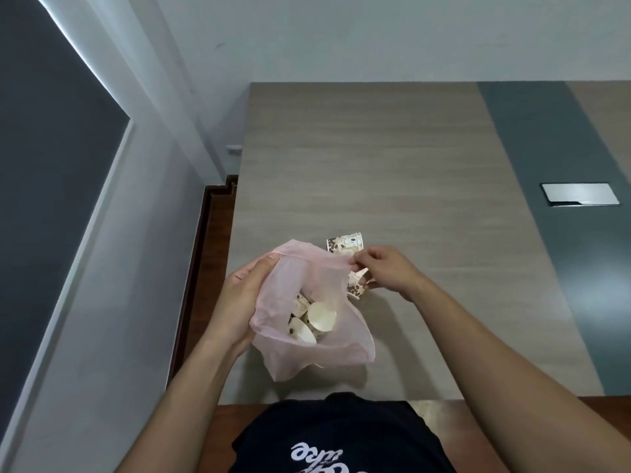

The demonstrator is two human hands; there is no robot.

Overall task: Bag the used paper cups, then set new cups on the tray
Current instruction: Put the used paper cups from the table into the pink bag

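Note:
A thin pink plastic bag (283, 356) stands open on the table's near left part, with several used paper cups (321, 317) lying inside. My left hand (244, 295) grips the bag's left rim. My right hand (386, 271) pinches the right rim and also holds a patterned paper cup (355, 288) under its fingers. Another patterned cup (345, 245) lies on its side on the table just behind the bag. No tray is in view.
The wooden table (392, 172) has a grey-green strip with a metal cable hatch (578, 194) at the right. A white wall and dark window panel stand at the left, beyond the table's left edge.

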